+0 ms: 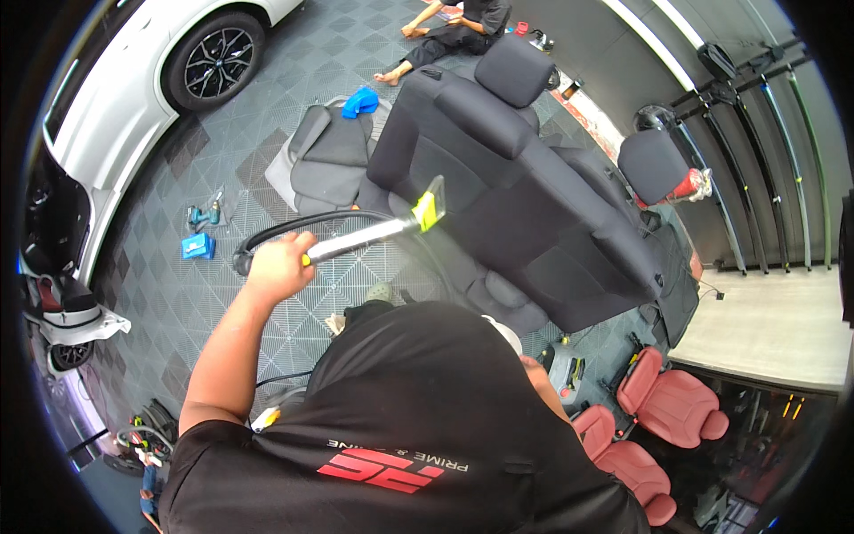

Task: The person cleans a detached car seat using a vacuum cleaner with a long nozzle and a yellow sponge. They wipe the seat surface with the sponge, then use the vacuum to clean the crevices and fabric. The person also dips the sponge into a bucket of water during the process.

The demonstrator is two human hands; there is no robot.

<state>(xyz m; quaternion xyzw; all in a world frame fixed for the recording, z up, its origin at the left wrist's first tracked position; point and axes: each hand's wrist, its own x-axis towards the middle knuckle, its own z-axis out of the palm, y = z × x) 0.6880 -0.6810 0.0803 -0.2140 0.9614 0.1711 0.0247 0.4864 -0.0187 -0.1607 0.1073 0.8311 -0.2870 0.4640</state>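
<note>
My left hand [280,263] is closed around the handle of an upholstery extractor wand [363,239], a metal tube with a lime-green and clear nozzle [430,205]. A black hose curves from the handle behind the wand. The nozzle is at the near edge of a black fabric car rear seat back [494,193]; whether it touches the fabric cannot be told. Part of my right arm [548,390] shows beside my torso, but my right hand is out of view, hidden behind my body. A white rounded object [505,334], partly hidden, is near that arm.
Grey seat parts with a blue cloth [360,102] lie beyond. A cordless drill [203,212] and a blue box [198,246] are on the tiled floor. A white car [113,127] stands left; a person [460,30] sits at the top. Red car seats [674,400] and a grey machine [564,374] are right.
</note>
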